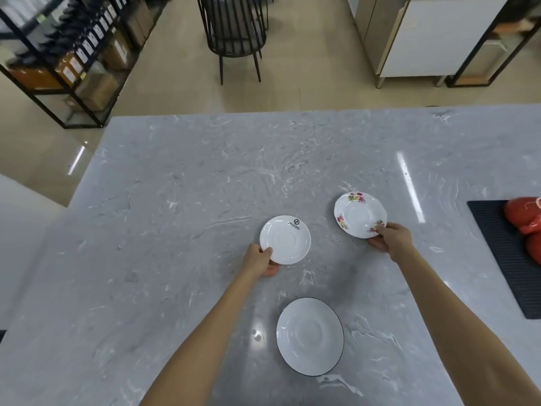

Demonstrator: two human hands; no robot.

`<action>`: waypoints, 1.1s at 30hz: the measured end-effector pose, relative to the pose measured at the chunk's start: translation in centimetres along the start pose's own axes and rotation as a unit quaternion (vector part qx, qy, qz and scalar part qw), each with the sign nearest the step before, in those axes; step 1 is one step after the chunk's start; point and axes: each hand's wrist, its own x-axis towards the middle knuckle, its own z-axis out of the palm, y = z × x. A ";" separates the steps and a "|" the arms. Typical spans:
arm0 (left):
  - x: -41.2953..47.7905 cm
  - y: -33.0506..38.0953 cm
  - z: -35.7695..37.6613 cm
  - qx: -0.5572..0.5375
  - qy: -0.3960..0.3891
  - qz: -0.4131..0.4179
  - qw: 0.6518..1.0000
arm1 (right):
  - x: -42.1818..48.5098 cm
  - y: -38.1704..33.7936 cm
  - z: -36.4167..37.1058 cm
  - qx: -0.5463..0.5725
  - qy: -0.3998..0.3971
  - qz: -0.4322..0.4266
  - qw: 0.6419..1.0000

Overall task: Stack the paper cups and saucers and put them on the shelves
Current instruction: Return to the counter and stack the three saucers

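Three saucers show over the grey marble table (175,230). My left hand (261,261) grips the near-left rim of a plain white saucer (287,240) with a black logo. My right hand (392,238) pinches the near-right rim of a flowered saucer (358,213), which is tilted. A larger white saucer with a dark rim (309,336) lies flat on the table between my forearms, nearer to me. No paper cups are in sight.
A black ribbed mat (503,259) at the table's right edge carries red ceramic ware (527,221). Beyond the table stand a black metal shelf with boxes and bottles (73,63) at far left, a black chair (234,33), and a white cabinet (424,39).
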 end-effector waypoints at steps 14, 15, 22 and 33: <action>-5.1 -0.8 -2.1 0.049 0.053 0.038 0.997 | 0.7 0.9 -1.1 0.023 -0.023 0.029 0.999; -6.5 -1.6 -2.5 0.051 0.044 0.034 0.997 | 0.5 1.1 -1.1 0.014 -0.020 0.030 0.999; -15.8 -7.1 -3.1 0.023 -0.018 0.007 1.000 | -5.6 2.7 -3.1 -0.034 -0.024 -0.018 0.999; -19.6 -9.0 -6.8 -0.031 0.032 0.045 0.998 | -19.5 12.7 -5.1 -0.101 -0.087 0.011 0.991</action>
